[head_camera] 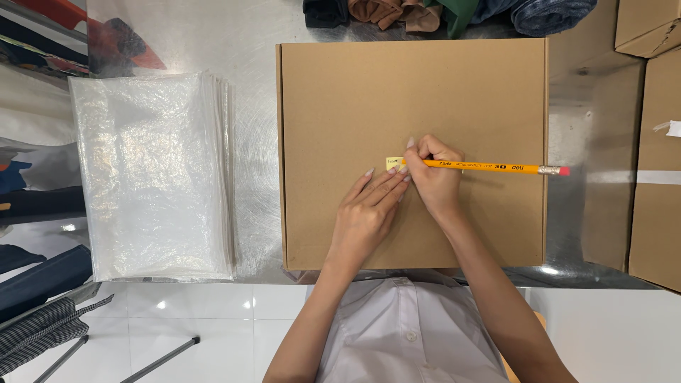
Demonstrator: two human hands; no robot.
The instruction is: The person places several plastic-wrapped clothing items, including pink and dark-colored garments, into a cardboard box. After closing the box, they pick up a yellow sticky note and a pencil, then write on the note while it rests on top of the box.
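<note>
Head camera looks straight down on a shiny metal table [248,42]. At the far left edge lie some dark and checked folded clothes [35,312], partly out of view. Next to them sits a neat stack of clear plastic bags [152,177], squared up and close to the flat brown cardboard box [355,92], so it is easy to reach.

The closed box lies in the middle of the table, directly in front of the person. On its lid, about in the centre, is a small yellow paper sticker [392,163]. The left hand [365,216] lies flat on the lid with fingers straight and together, holding nothing; its fingertips rest just below the sticker, it seems to keep the sticker and lid steady. The right hand [434,177] is closed around a yellow pencil with a pink eraser [496,167], gripping it near the tip. The tip touches the sticker, and the long shaft points to the right with the eraser past the box's edge.

Far behind the box lie rolled garments [454,13]. At the right stand more brown cardboard boxes [656,163], one with tape.
</note>
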